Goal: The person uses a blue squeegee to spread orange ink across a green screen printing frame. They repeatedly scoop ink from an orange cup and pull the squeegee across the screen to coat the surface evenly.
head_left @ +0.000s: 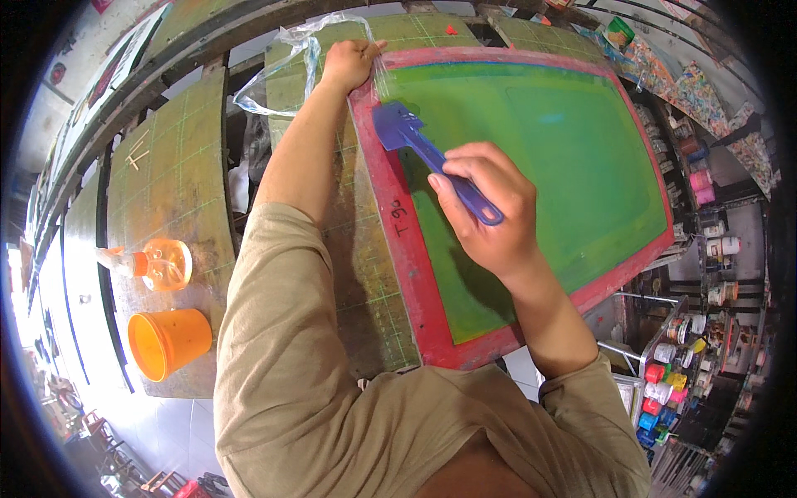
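Note:
A screen-printing frame (413, 290) with a red border and a green mesh (540, 191) lies in front of me. My right hand (490, 199) is closed around the handle of a blue-purple plastic spatula (432, 153). Its broad, jagged-edged head is over the frame's left border, close to a dark smear on the mesh; whether it touches cannot be told. At the frame's far left corner, my left hand (349, 64) is closed on the edge, its fingers partly hidden. Clear crumpled plastic (311, 54) lies beside that hand, and some clear film runs along the corner.
Left on the worn, grid-marked table (170, 195) are an orange cup (170, 342), a clear bottle of orange liquid (168, 264) and small sticks (137, 153). Gaps separate the table boards. Paint jars (664, 382) crowd shelves at right; a metal rack stands near the frame.

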